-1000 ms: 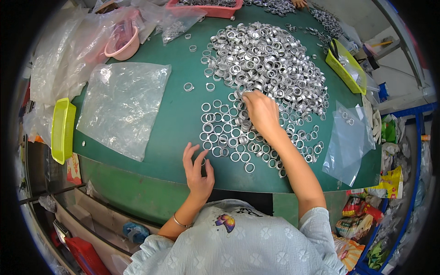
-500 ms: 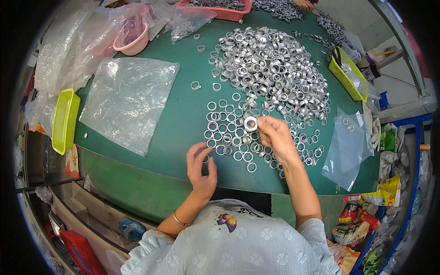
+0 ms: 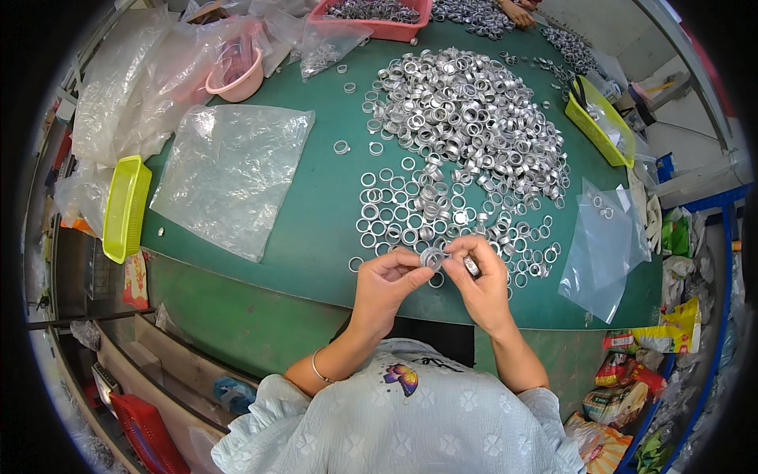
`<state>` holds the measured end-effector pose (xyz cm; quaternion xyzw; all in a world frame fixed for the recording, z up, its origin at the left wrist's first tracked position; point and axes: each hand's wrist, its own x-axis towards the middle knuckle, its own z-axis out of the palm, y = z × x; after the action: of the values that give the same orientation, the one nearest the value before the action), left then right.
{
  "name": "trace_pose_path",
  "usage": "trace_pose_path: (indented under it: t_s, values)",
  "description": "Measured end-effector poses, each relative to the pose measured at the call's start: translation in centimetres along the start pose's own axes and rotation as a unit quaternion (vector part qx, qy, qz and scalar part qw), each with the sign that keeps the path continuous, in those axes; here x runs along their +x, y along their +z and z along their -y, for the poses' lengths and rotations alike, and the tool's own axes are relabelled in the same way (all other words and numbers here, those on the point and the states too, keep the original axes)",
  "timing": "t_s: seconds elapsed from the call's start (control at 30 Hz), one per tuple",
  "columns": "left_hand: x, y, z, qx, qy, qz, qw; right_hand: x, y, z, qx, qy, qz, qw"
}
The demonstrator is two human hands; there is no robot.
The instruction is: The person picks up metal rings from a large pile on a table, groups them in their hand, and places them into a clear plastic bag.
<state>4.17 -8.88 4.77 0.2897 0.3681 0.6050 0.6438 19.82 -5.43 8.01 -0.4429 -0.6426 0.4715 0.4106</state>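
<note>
Close to the table's front edge, a silver metal ring (image 3: 432, 258) is pinched between the fingertips of both hands. My left hand (image 3: 384, 291) grips its left side with thumb and forefinger. My right hand (image 3: 483, 291) grips its right side, and a second metal ring (image 3: 472, 266) sits within the curled fingers of that hand. Just beyond my hands, loose rings (image 3: 388, 207) lie spread mostly in a single layer. They run up to a large heap of similar rings (image 3: 466, 110) on the green table (image 3: 316, 213).
A clear plastic bag (image 3: 237, 174) lies flat at left, beside a yellow-green basket (image 3: 126, 209). Another such basket (image 3: 600, 126) and a clear bag (image 3: 598, 253) are at right. At the back stand a pink basin (image 3: 237, 83) and a red tray (image 3: 387, 30); another person's hand (image 3: 517, 13) reaches in.
My right hand has drawn a ring back toward me from the spread. My left hand has moved right and closed on the ring too.
</note>
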Motion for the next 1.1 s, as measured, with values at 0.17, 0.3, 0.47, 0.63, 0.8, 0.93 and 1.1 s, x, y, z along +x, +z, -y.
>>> trace_pose_path:
  t_s: [0.17,0.3,0.47,0.63,0.8,0.93,1.1]
  values:
    - [-0.6,0.5,-0.2,0.068,0.081,0.016,0.994,-0.3,0.5,0.6,-0.149,-0.140,-0.048,0.978]
    - [-0.8,0.9,-0.9,0.143,0.128,0.023,0.981,-0.8,0.4,0.6,-0.255,-0.198,-0.056,0.945]
    - [-1.3,1.4,-1.3,0.059,0.064,0.045,0.995,-1.0,0.1,0.4,-0.347,-0.245,-0.032,0.905]
    - [-1.5,1.2,-2.4,0.118,-0.017,0.078,0.990,-0.5,-0.6,1.4,-0.376,-0.278,0.020,0.883]
    - [-2.0,1.8,-2.2,0.199,0.051,0.086,0.975,-0.6,-0.8,1.9,-0.408,-0.297,0.024,0.863]
    - [-2.1,2.4,-2.3,0.179,0.074,0.069,0.979,-1.2,-0.6,2.4,-0.420,-0.280,-0.013,0.863]
    - [-2.0,1.9,-2.9,0.220,0.077,0.093,0.968,-1.1,-0.2,2.6,-0.407,-0.310,-0.012,0.859]
